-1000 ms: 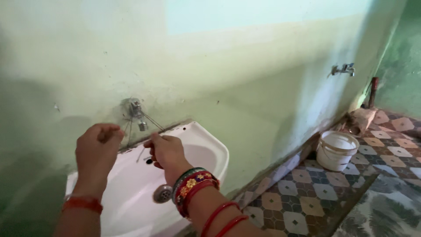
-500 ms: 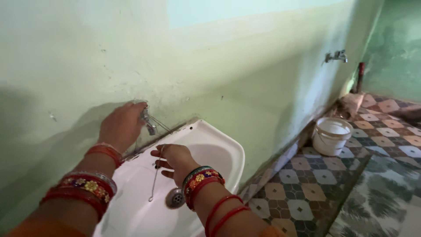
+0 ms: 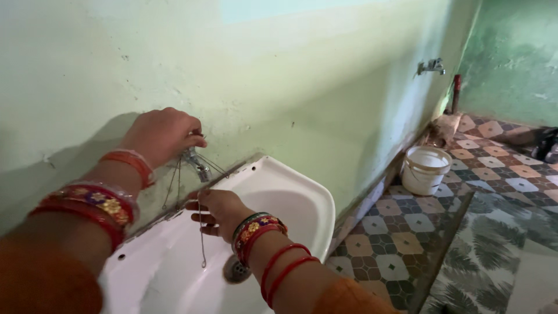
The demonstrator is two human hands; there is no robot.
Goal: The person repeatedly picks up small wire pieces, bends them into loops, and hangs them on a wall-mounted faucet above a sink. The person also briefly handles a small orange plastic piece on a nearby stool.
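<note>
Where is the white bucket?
The white bucket stands on the tiled floor at the right, against the green wall, beyond the sink.

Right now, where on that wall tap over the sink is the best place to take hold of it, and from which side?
Grip the tap by its handle at the top, close to the wall, coming from above and the left, as the left hand does. The spout slants down toward the white sink, where water runs past the right hand, so the underside is wet and awkward.
</note>
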